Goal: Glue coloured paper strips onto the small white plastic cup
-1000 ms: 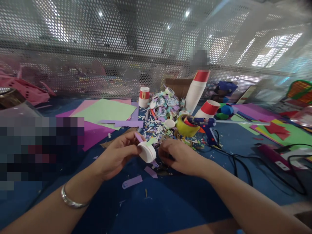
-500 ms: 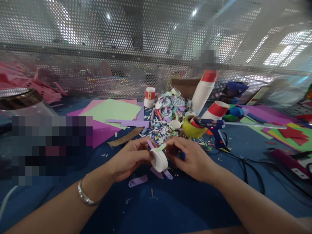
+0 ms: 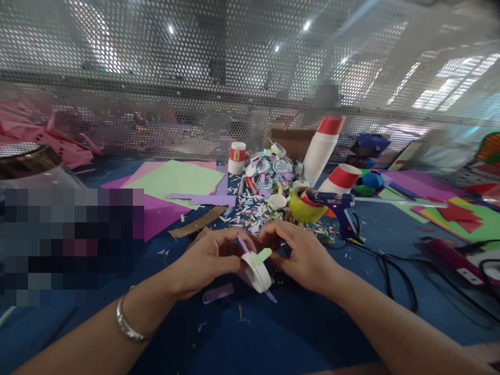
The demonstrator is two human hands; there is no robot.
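A round white paper-cup base is pinched at its left side by the thumb and fingers of my left hand. It is tilted on edge, with a light green paper tab on its top and purple strips sticking out above and below. Close to its right side, my right hand has its fingers curled in toward the thumb; the fingertips are partly hidden, and I cannot make out what they hold. Below the left hand, a loose purple strip with a small drawing at one end lies on the blue table.
Beyond the hands are paper scraps and a heap of decorated cup bases. A blue glue gun rests by a yellow tape roll; black cables run right. Coloured sheets and stacked paper cups stand farther back.
The cup base has turned in my left hand, so more of its side wall and the green tab face me. It sits slightly lower. The whole view has shifted a little.
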